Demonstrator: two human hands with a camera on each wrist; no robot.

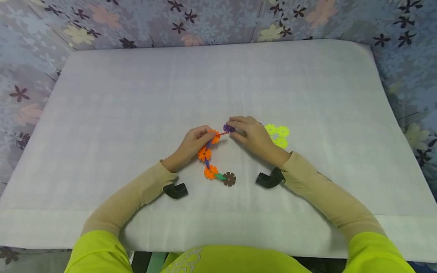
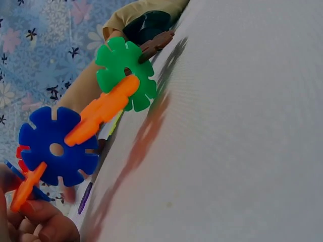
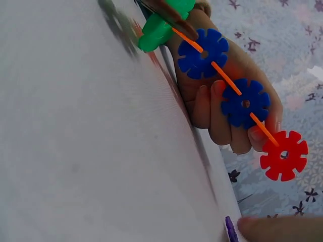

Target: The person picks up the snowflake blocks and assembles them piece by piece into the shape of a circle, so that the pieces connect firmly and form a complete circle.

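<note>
My left hand [image 1: 196,142] pinches an orange notched disc [image 1: 215,137] near the top of a linked chain. A red disc [image 3: 284,156] forms the end of the chain, edge-on in the head view and pointing right. Blue discs [image 2: 58,146], more orange discs [image 1: 204,154], a green disc [image 2: 126,74] and a brown disc [image 1: 230,179] follow down the chain, which hangs over the cloth in the wrist views. A separate purple disc [image 1: 228,128] lies flat just beyond the red one. Over its right side reaches my right hand [image 1: 254,136], fingertips right at its edge.
Several yellow discs [image 1: 280,132] lie to the right of my right hand, partly behind it. A pale cloth [image 1: 136,94] covers the table. Black curved pieces [image 1: 175,190] stick out at both wrists. Flower-patterned fabric [image 1: 218,22] borders the table's far side.
</note>
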